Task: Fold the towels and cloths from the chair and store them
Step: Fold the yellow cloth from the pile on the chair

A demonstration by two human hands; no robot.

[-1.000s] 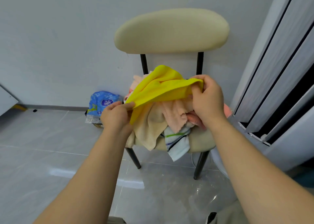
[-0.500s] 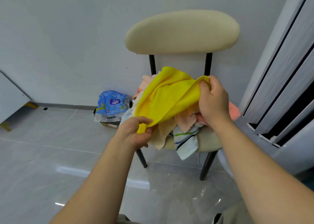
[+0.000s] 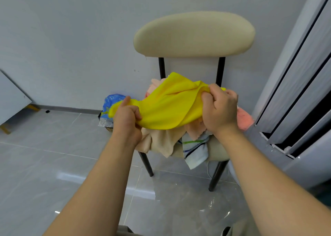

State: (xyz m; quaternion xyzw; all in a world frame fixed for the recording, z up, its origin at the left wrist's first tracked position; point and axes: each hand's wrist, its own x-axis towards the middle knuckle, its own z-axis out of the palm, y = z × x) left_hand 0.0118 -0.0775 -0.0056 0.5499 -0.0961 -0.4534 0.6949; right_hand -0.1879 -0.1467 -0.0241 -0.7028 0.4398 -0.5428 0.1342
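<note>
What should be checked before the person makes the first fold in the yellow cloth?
1. Grip of the left hand on the yellow cloth: ok, fingers curled round its left end.
2. Grip of the right hand: ok, holds the right end.
3. Cloth stretched flat between the hands: not ok, creased and sagging.
4. Cloth lifted free of the pile on the chair: cannot tell.
5. Corners matched: cannot tell.

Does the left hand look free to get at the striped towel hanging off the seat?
Probably not yet: the left hand grips the yellow cloth, as does the right hand. The striped towel itself hangs uncovered below, so letting go should open the way.
</note>
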